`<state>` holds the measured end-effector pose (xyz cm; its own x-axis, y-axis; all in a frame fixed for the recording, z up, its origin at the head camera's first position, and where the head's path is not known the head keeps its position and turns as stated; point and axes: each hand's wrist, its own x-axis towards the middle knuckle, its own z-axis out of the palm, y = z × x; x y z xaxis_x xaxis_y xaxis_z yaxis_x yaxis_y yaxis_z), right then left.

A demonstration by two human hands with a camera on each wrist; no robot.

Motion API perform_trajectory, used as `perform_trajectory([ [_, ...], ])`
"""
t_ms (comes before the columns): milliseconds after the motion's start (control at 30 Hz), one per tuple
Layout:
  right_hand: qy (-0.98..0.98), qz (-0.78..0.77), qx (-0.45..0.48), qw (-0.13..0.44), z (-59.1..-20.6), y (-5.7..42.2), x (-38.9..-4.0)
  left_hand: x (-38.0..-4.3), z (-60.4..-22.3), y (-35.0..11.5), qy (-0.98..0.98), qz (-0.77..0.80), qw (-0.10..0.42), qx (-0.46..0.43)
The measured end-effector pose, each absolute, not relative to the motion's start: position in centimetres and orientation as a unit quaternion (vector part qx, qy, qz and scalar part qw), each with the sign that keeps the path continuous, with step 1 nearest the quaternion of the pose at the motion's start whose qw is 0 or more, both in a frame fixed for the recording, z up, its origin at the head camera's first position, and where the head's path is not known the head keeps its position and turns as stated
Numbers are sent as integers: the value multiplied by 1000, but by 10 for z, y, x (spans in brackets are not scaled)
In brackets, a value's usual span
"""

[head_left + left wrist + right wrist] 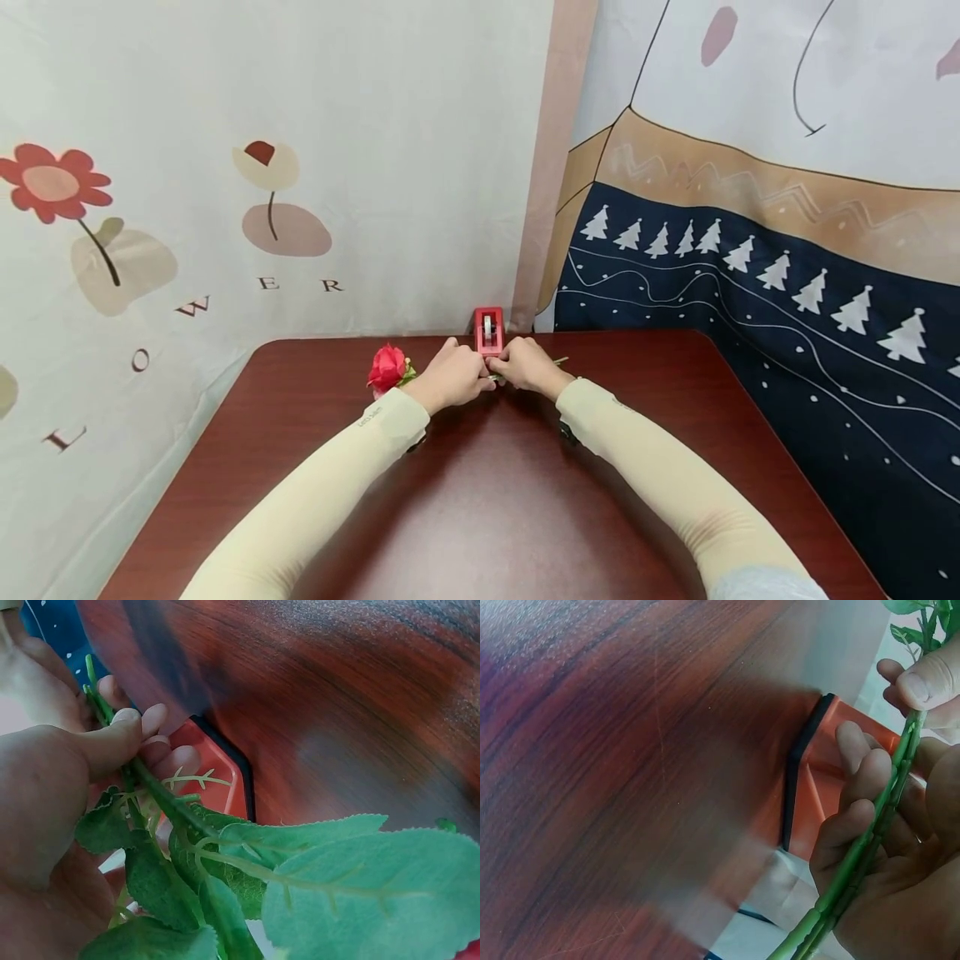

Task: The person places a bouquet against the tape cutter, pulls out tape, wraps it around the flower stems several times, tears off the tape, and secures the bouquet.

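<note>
A red artificial rose [388, 368] lies at the far left of the hands, its head pointing left. My left hand [453, 377] pinches its green stems [165, 796] between thumb and fingers, just above the broad leaves [352, 885]. Close beside it, my right hand [527, 364] curls its fingers round the lower stems. In the right wrist view, two stems [877, 817] run side by side across the right palm. Right behind both hands stands a red tape dispenser [491, 350] with a roll of tape; its black-edged base [817, 772] also shows in the right wrist view.
The brown wooden table [495, 500] reaches back to a light printed curtain [420, 167]. A dark blue cloth with white trees [660, 283] hangs along the right. Both sleeved forearms stretch over the table.
</note>
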<state>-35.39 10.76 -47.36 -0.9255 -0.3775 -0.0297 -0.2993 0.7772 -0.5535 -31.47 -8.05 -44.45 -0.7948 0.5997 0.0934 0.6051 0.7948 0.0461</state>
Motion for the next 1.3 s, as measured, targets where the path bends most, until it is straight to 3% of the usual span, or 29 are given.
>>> perform_trajectory([
  [200,938,-288,-185,62,-480,108,-354,-313,-448,-80,-948,-35,41,-312],
  [600,922,-306,-203,120,-469,124,-352,-313,-446,-79,-940,-7,31,-339],
  [933,895,-250,-337,154,-443,139,-341,-309,-429,-91,-917,57,110,-379],
  [1300,857,-321,-339,216,-442,146,-326,-300,-418,-90,-896,77,165,-404],
])
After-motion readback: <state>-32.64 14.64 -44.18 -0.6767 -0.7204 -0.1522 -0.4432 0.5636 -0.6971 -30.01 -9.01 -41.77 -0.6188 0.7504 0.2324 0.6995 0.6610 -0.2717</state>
